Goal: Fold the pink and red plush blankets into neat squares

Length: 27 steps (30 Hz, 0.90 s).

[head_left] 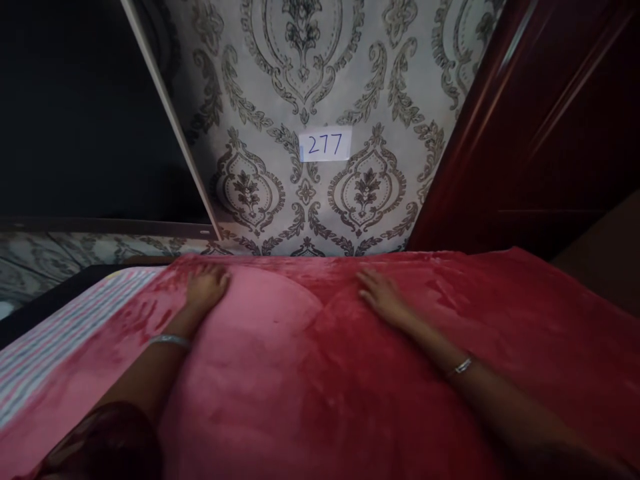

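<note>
A plush red and pink blanket (260, 347) lies spread over the surface before me, reaching close to the wall. My left hand (207, 290) rests on its far part, left of the middle, fingers stretched out and palm down. Right of the middle, my right hand (383, 298) lies flat on the red area with its fingers spread. Neither hand grips the cloth. Each wrist wears a silvery bracelet. A striped white, pink and blue-grey cloth (65, 333) shows from under the blanket's left edge.
Patterned wallpaper (305, 80) covers the wall ahead, with a paper label (325, 144) reading 277 stuck on it. A large dark screen (95, 113) stands at the left. Glossy dark red wooden furniture (515, 133) rises at the right.
</note>
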### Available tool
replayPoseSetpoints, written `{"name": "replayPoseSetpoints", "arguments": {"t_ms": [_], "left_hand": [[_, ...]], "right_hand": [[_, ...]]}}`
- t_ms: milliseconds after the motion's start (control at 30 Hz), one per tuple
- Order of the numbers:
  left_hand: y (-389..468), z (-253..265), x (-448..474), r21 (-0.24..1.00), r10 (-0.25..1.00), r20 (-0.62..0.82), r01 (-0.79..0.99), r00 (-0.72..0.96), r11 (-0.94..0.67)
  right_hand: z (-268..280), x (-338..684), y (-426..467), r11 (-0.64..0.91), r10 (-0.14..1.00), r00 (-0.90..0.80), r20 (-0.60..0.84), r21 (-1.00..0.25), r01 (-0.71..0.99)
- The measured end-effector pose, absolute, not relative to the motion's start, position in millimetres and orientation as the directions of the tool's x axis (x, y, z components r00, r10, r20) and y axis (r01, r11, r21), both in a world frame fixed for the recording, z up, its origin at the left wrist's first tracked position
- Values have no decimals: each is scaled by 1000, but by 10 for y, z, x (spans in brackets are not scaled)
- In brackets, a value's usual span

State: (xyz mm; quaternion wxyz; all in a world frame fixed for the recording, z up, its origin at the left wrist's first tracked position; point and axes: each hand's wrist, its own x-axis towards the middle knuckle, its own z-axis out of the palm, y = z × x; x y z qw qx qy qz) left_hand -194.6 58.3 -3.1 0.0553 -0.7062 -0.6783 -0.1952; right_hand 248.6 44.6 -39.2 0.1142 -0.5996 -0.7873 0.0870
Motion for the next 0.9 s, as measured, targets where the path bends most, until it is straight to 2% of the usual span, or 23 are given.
{"name": "replayPoseSetpoints", "arguments": {"t_ms": [67, 133, 200, 267, 400, 467, 533, 600, 667, 800, 900], "left_hand": [[629, -89, -1581, 170, 928, 324, 954, 183, -248], [681, -201, -1162, 149, 820, 235, 814, 522, -561], [756, -319, -824, 153, 732, 138, 716, 667, -681], [873, -393, -694, 144, 750, 66, 738, 658, -660], [1160, -370, -1181, 77, 930, 30, 927, 365, -366], [1231, -307, -1652, 59, 990, 41, 989, 135, -137], [1223, -241, -2108, 49, 998, 45, 998, -32, 30], [1164, -187, -2438, 65, 973, 57, 973, -224, 221], [1101, -148, -2593, 93, 931, 84, 933, -355, 347], [1049, -93, -2514, 146, 841, 125, 848, -526, 509], [1043, -34, -2420, 179, 768, 67, 765, -637, 619]], "right_hand": [[-404, 2042, 348, 508, 857, -508, 84, -303, 806], [-413, 1756, 340, 657, 743, -664, 85, -282, 699], [-410, 1686, 457, 680, 723, -688, 63, -239, 693], [-405, 1849, 672, 590, 803, -595, 34, -188, 785], [-461, 2698, 1100, 200, 980, -198, 27, -96, 975], [-535, 3177, 1216, 10, 998, -4, 61, -92, 996], [-621, 3545, 1269, -102, 989, 113, 93, -112, 988], [-689, 3749, 1287, -137, 981, 153, 117, -132, 982], [-724, 3809, 1291, -134, 980, 153, 130, -144, 980], [-716, 3748, 1281, -135, 978, 157, 136, -156, 979], [-702, 3713, 1261, -131, 974, 157, 164, -163, 978]]}}
